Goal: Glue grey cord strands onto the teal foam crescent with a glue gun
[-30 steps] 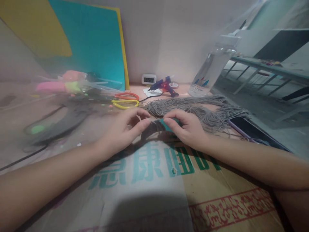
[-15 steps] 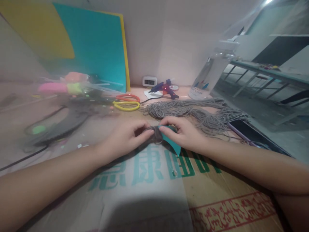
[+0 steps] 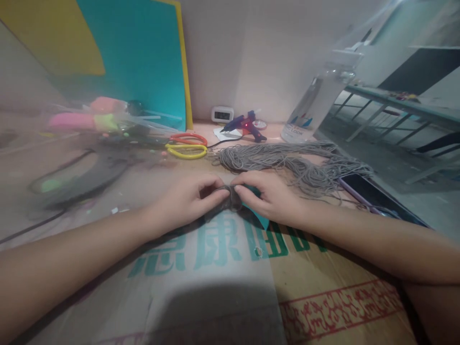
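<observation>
My left hand (image 3: 192,194) and my right hand (image 3: 275,197) meet near the middle of the view, low over the cardboard (image 3: 323,273). Between the fingertips is a small loop of grey cord (image 3: 235,199), with thumb and forefinger of each hand pinched on it. A teal sheet piece (image 3: 259,218) lies under the right fingers and thumb, its pointed corner hanging down. My fingers hide most of the cord and the upper part of the teal piece. Just beyond the hands spreads a large hank of grey cord (image 3: 266,157).
Behind are scissors (image 3: 187,147) with red and yellow handles, a glue gun (image 3: 247,125) showing a red light, a small clock (image 3: 222,115) and a clear bottle (image 3: 309,110). A phone (image 3: 373,194) lies right. Blurred colourful craft items (image 3: 104,117) stand left, before a teal board (image 3: 143,62).
The right fingertips have shifted from the teal piece's edge onto the grey cord, closer to the left ones. More of the teal piece is covered. The view has tilted slightly.
</observation>
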